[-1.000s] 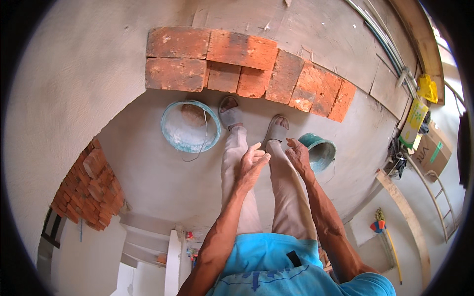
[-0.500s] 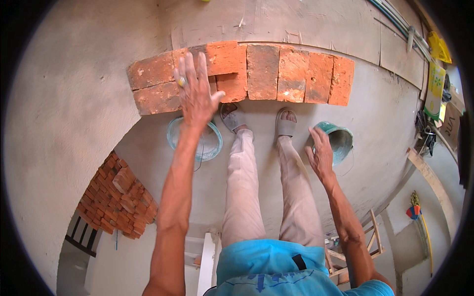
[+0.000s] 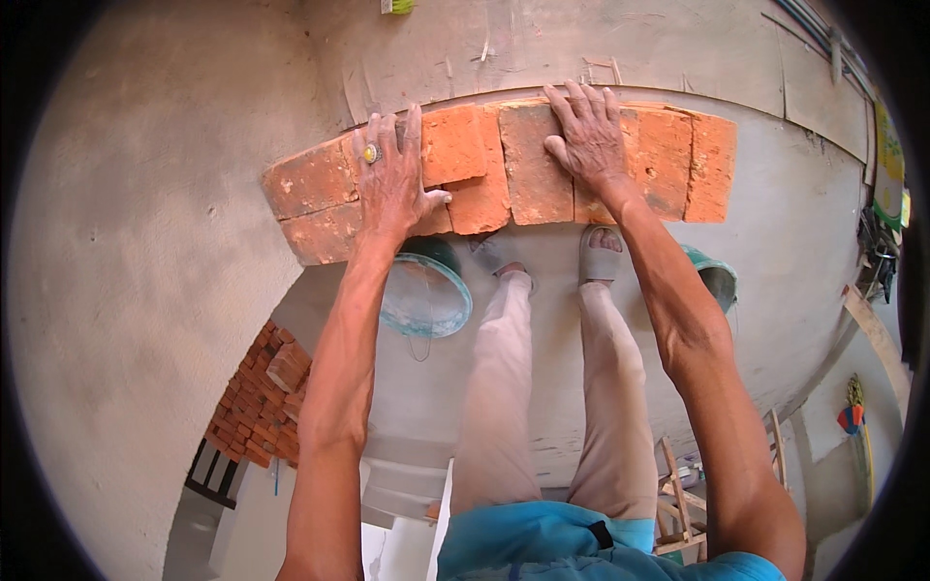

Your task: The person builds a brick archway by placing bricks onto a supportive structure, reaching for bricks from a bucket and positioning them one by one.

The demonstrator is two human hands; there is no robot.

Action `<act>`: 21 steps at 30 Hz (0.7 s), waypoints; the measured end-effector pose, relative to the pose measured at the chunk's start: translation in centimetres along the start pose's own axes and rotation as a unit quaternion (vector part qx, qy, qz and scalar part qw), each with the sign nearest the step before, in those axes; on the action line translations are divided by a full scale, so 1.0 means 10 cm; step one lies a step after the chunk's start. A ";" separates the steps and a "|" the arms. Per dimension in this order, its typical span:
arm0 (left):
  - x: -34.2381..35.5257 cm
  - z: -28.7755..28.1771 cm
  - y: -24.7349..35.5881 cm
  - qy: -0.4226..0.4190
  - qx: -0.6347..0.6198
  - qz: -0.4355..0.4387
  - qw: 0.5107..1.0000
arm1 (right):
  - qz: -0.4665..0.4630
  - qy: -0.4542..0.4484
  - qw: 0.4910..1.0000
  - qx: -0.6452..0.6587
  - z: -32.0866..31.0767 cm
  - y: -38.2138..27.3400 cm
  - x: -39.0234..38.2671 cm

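A course of orange-red bricks (image 3: 542,165) runs across the view in front of my feet, laid side by side, with shorter pieces stacked at the left end. My left hand (image 3: 392,184), with a ring on one finger, lies spread on the left bricks, its thumb out beside a loose-looking upper brick (image 3: 453,143). On the right of the middle, my right hand (image 3: 591,140) rests flat on the brick tops, fingertips at their far edge. Both hands are open, and the brick faces under the palms are hidden.
A teal-rimmed bucket (image 3: 426,295) stands on the floor by my left foot; another bucket (image 3: 719,276) is partly behind my right forearm. A plastered wall (image 3: 145,213) rises at left, a brick pile (image 3: 262,397) lies low left, and a wooden frame (image 3: 680,499) stands low right.
My right hand has come up from above the right bucket onto the bricks. The left hand stays on the left bricks. The view has shifted slightly.
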State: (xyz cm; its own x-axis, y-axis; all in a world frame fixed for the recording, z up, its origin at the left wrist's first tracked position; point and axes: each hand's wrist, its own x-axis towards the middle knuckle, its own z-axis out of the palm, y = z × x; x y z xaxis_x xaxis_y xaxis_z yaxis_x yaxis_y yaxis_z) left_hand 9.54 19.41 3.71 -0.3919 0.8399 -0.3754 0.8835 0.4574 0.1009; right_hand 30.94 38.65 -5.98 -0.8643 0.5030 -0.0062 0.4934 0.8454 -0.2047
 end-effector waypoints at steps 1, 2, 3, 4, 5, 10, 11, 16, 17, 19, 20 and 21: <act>0.02 0.01 0.01 0.001 -0.001 0.005 1.000 | 0.004 0.001 1.000 0.011 0.02 0.04 -0.02; 0.01 0.02 0.02 -0.001 -0.004 0.008 1.000 | 0.008 -0.002 1.000 0.023 0.00 0.04 -0.05; -0.01 0.06 -0.01 0.016 -0.009 0.014 1.000 | 0.009 -0.010 1.000 0.028 0.00 0.01 -0.05; -0.03 0.09 -0.04 0.034 -0.015 0.019 0.999 | 0.011 -0.019 0.999 0.033 0.01 -0.03 -0.05; 0.01 0.11 -0.05 0.059 -0.023 0.027 0.998 | 0.012 -0.022 0.999 0.033 -0.01 -0.02 -0.01; 0.05 0.16 -0.08 0.070 -0.005 0.037 0.997 | 0.015 -0.025 0.999 0.027 -0.03 -0.01 -0.01; 0.05 0.15 -0.08 0.073 -0.011 0.041 0.996 | 0.019 -0.031 0.999 0.034 -0.04 -0.01 -0.01; 0.05 0.13 -0.08 0.080 -0.022 0.036 0.996 | 0.018 -0.027 0.999 0.031 -0.05 0.00 0.01; 0.05 0.13 -0.08 0.078 -0.017 0.035 0.996 | 0.018 -0.024 0.999 0.031 -0.05 0.00 0.01; 0.05 0.14 -0.09 0.081 -0.019 0.045 0.995 | 0.019 -0.020 0.999 0.032 -0.06 0.00 0.01; 0.06 0.14 -0.10 0.084 -0.019 0.050 0.995 | 0.020 -0.023 0.999 0.034 -0.06 0.00 0.02; 0.05 0.14 -0.11 0.083 -0.020 0.054 0.995 | 0.021 -0.027 0.999 0.037 -0.06 0.00 0.02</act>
State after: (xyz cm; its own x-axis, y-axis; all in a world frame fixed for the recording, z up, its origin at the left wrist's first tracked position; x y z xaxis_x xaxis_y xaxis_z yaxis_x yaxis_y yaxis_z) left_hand 8.73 18.96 2.12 -0.3359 0.9198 -0.2027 0.9130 0.3709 0.1700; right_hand 30.80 38.84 -5.36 -0.8483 0.5252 -0.0676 0.5219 0.8077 -0.2743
